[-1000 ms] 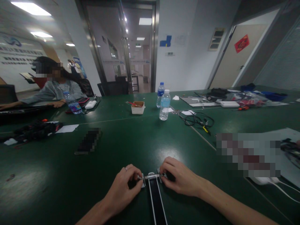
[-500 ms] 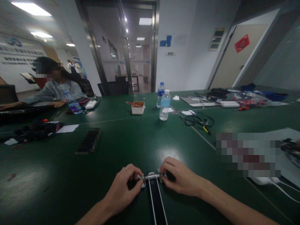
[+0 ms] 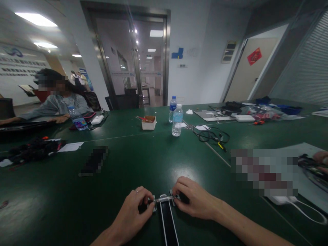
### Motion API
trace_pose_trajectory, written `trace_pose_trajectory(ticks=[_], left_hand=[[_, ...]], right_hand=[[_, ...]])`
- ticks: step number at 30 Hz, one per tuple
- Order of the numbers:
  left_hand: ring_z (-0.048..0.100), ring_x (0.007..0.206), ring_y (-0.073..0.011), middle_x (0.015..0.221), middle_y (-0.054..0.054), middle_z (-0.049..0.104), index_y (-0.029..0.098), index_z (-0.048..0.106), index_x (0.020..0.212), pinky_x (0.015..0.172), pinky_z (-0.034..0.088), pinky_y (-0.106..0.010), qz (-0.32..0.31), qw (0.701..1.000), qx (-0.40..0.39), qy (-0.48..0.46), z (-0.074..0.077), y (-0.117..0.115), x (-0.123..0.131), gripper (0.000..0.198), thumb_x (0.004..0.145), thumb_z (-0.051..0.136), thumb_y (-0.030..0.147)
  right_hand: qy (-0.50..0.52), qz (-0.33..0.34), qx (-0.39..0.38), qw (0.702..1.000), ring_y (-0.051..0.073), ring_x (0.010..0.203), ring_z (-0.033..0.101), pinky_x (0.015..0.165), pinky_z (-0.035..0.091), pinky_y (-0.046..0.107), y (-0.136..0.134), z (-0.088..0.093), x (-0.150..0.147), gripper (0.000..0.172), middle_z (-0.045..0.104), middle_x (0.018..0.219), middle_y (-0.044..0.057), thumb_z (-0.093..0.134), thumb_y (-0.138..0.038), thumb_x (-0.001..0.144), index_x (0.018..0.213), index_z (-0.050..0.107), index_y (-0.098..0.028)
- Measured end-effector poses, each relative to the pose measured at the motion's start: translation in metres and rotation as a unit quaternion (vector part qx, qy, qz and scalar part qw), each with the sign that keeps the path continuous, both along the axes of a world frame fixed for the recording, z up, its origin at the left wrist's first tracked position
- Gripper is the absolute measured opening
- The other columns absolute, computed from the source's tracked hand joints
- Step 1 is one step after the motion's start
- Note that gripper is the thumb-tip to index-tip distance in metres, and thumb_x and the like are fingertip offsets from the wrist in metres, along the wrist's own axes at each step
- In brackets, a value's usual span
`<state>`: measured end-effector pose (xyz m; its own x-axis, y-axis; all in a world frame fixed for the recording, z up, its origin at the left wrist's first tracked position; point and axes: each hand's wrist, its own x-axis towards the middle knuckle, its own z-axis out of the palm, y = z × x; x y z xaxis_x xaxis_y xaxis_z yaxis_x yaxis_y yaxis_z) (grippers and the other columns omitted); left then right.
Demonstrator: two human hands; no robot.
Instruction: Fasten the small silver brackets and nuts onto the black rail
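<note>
A long black strip with white edges (image 3: 168, 222) lies on the green table in front of me and runs out of the bottom of the view. Across its far end sits a silvery metal rod (image 3: 164, 199) with small grey pieces at both ends. My left hand (image 3: 133, 212) pinches the rod's left end between thumb and fingers. At the right end, the fingers of my right hand (image 3: 196, 199) are closed in the same way. My fingertips partly hide the small parts they hold.
Two water bottles (image 3: 177, 122) and a small box (image 3: 149, 123) stand farther back. A black cable (image 3: 212, 135) lies right of them. A blurred dark flat object (image 3: 94, 160) is at left. Another person (image 3: 61, 102) sits far left; a hand (image 3: 321, 159) shows at the right edge.
The view has tilted and shifted slightly, so the background sits a little lower and farther left. Both hands keep their pinch at the rod's ends.
</note>
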<state>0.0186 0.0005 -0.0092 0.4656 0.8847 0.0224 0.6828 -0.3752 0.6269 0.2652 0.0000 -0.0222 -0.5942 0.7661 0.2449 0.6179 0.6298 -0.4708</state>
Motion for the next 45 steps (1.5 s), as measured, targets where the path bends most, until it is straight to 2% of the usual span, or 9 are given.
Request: trace_pose_trajectory(ticks=[7,11,17,22,25,28,33,39,45], left_hand=[[0.054,0.068,-0.0190,0.075,-0.001,0.057,0.021,0.067,0.086,0.063,0.041,-0.028,-0.007,1.000,0.006,-0.014,-0.005,0.004,-0.001,0.014,0.084,0.054,0.026],[0.053,0.067,-0.0176,0.074,0.001,0.056,0.021,0.067,0.085,0.063,0.041,-0.026,-0.008,1.000,0.003,-0.028,-0.001,0.002,-0.001,0.012,0.083,0.055,0.024],[0.053,0.066,-0.0172,0.072,0.001,0.056,0.020,0.065,0.080,0.061,0.042,-0.025,-0.004,0.999,0.006,-0.052,-0.001,0.001,-0.002,0.011,0.081,0.056,0.025],[0.054,0.068,-0.0192,0.074,-0.001,0.057,0.019,0.063,0.082,0.061,0.043,-0.027,0.033,0.997,0.026,-0.062,-0.001,0.001,-0.003,0.017,0.083,0.050,0.030],[0.055,0.069,-0.0203,0.075,-0.001,0.059,0.019,0.063,0.091,0.062,0.044,-0.029,0.049,0.997,0.025,-0.061,-0.004,0.003,-0.006,0.021,0.085,0.049,0.034],[0.057,0.069,-0.0211,0.078,-0.002,0.060,0.020,0.062,0.094,0.062,0.045,-0.030,0.049,0.997,0.004,-0.060,-0.009,0.005,-0.009,0.021,0.085,0.048,0.033],[0.057,0.072,-0.0208,0.081,-0.002,0.061,0.021,0.060,0.098,0.062,0.045,-0.029,0.037,0.997,-0.004,-0.071,-0.018,0.008,-0.012,0.022,0.087,0.047,0.034],[0.056,0.070,-0.0199,0.079,-0.001,0.059,0.019,0.059,0.097,0.062,0.045,-0.029,0.038,0.999,-0.009,-0.035,-0.016,0.008,-0.009,0.026,0.087,0.044,0.037],[0.057,0.071,-0.0193,0.082,-0.001,0.061,0.020,0.060,0.097,0.062,0.045,-0.027,0.043,0.998,-0.039,-0.020,-0.010,0.006,-0.007,0.023,0.086,0.046,0.035]], right_hand=[[-0.013,-0.028,0.023,0.999,0.016,0.080,0.051,0.070,0.040,0.027,0.005,0.001,0.000,0.010,0.058,0.087,0.004,0.057,-0.016,0.080,0.089,0.059,-0.017],[-0.023,-0.079,0.001,0.997,0.017,0.084,0.053,0.074,0.042,0.029,-0.006,0.016,-0.008,0.013,0.058,0.091,0.005,0.057,-0.021,0.081,0.094,0.057,-0.018],[-0.131,-0.150,-0.082,0.977,0.027,0.086,0.062,0.068,0.049,0.038,-0.040,0.027,-0.062,0.059,0.050,0.123,0.017,0.064,-0.041,0.077,0.129,0.043,-0.022],[-0.221,-0.172,-0.062,0.958,0.030,0.083,0.065,0.063,0.051,0.039,-0.040,0.026,-0.092,0.066,0.050,0.122,0.019,0.068,-0.014,0.068,0.129,0.043,-0.022],[-0.231,-0.169,-0.035,0.958,0.029,0.080,0.065,0.060,0.052,0.039,-0.023,0.030,-0.083,0.049,0.053,0.117,0.016,0.063,-0.012,0.073,0.120,0.050,-0.022],[-0.233,-0.200,-0.019,0.952,0.030,0.082,0.065,0.059,0.051,0.037,0.006,0.031,-0.060,0.049,0.052,0.118,0.016,0.060,-0.011,0.078,0.124,0.047,-0.024],[-0.269,-0.326,0.011,0.906,0.024,0.086,0.064,0.069,0.047,0.031,0.068,0.028,-0.009,0.035,0.051,0.116,0.013,0.048,-0.009,0.089,0.122,0.049,-0.022],[-0.272,-0.379,-0.005,0.885,0.023,0.092,0.063,0.076,0.046,0.033,0.128,0.022,0.039,0.029,0.048,0.118,0.015,0.041,-0.011,0.092,0.119,0.051,-0.020],[-0.282,-0.385,-0.007,0.879,0.025,0.095,0.063,0.076,0.044,0.035,0.159,0.008,0.057,0.034,0.044,0.123,0.014,0.035,-0.014,0.093,0.121,0.049,-0.026]])
